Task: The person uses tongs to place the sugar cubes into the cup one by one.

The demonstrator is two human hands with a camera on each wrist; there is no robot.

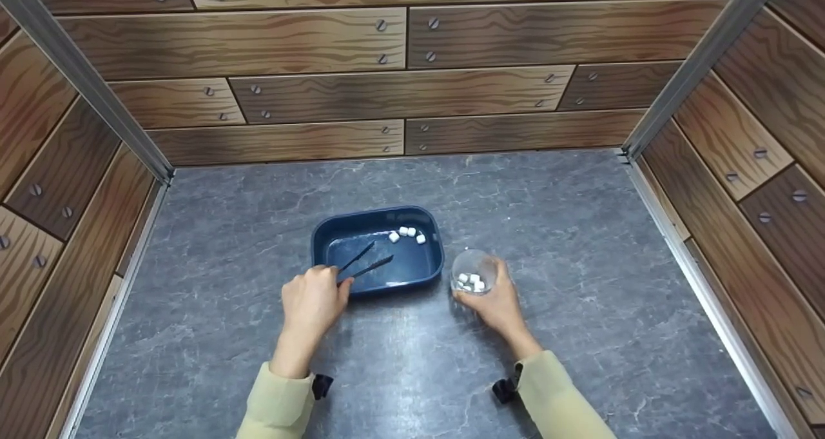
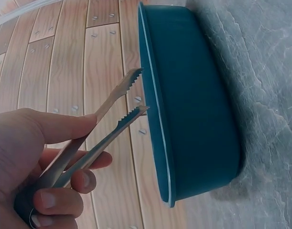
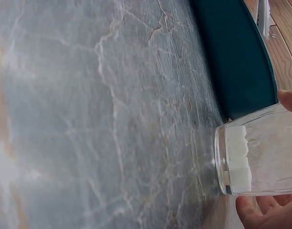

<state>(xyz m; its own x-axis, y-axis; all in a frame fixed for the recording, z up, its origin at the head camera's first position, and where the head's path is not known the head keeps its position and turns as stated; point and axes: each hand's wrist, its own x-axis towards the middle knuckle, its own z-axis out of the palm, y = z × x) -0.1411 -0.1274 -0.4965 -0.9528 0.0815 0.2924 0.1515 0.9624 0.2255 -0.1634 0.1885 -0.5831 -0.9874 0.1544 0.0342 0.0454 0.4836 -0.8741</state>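
My left hand [image 1: 314,300] grips a pair of metal tongs [image 2: 95,126] with serrated tips. The two arms of the tongs stand apart over the near left part of a dark blue rectangular basin [image 1: 378,285], with nothing between them. Inside the basin, several small white cubes [image 1: 394,237] lie in the far right corner. To the right of the basin, my right hand [image 1: 499,303] holds a clear glass [image 1: 474,262], thumb and fingers around its sides. Several white cubes [image 3: 238,157] rest at the bottom of the glass. Its base is close to the tabletop; contact cannot be told.
The grey marbled tabletop [image 1: 548,220] is bounded by wood-patterned panels [image 1: 399,97] at the back and both sides. Metal strips [image 1: 696,265] run along the panel edges. The basin wall [image 3: 236,57] stands close beside the glass.
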